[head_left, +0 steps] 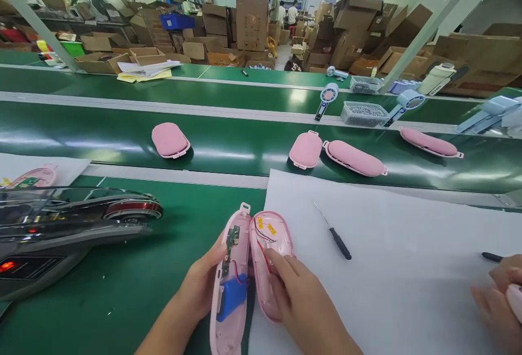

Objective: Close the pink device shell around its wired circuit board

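Note:
Two halves of an opened pink case are held side by side over the near edge of the white paper. My left hand is wrapped round the left half, which carries a green circuit board and a blue battery. My right hand grips the right half, its fingertips inside by a red wire. Yellow pieces are stuck inside that right half, and thin wires run near them. To the right, a black-handled screwdriver lies on the white paper.
A dark, glossy machine stands at left. Closed pink cases lie on the green belt. Beyond are blue handheld devices and a tub of small parts. Another person's hand is at the right edge.

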Demonstrator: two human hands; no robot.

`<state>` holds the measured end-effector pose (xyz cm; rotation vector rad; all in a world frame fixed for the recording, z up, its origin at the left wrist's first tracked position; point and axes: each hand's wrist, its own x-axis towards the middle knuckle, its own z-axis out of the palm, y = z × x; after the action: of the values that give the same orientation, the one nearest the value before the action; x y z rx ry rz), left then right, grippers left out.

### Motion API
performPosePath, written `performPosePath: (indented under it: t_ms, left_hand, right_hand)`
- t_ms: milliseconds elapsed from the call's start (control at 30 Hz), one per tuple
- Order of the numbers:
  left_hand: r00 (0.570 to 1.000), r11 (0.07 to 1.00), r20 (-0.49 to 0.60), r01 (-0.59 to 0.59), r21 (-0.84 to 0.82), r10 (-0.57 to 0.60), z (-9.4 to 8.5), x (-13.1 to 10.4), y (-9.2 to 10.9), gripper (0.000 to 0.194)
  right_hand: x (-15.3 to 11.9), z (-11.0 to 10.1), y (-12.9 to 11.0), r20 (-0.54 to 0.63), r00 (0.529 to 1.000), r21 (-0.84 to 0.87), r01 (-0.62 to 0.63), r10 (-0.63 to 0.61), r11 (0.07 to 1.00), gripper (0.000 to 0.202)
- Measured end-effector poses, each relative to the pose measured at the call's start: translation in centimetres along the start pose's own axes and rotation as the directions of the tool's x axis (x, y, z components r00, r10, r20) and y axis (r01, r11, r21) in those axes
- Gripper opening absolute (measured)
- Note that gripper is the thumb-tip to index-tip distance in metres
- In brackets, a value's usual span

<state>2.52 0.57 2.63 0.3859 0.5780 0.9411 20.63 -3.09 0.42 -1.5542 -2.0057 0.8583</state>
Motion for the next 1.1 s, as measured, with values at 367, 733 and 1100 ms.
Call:
performPosePath:
  t_ms: [367,733,1100]
  left_hand:
    - [0.996,0.999,0.086,0.012,0.029,-0.014,-0.2,0.1,-0.1,0.037]
    - [0.998,0.999,0.062,-0.019,0.032,0.017,-0.5,0.1,-0.3,0.067]
    - [0.998,1.000,0.064,0.012,0.026,-0.014,-0.4,0.5,-0.3,0.074]
  right_hand:
    - [4.5,-3.9,-3.0,0.409,0.911,0.660,-0.335,0.052,0.672,0.024]
    - [6.6,-3.5,-3.7,0.240,0.967,0.447,-0.191,0.088,0.874,0.011]
    - [6.9,-3.5,-3.3,0.395,0.909,0.548,-0.351,0.135,0.759,0.012]
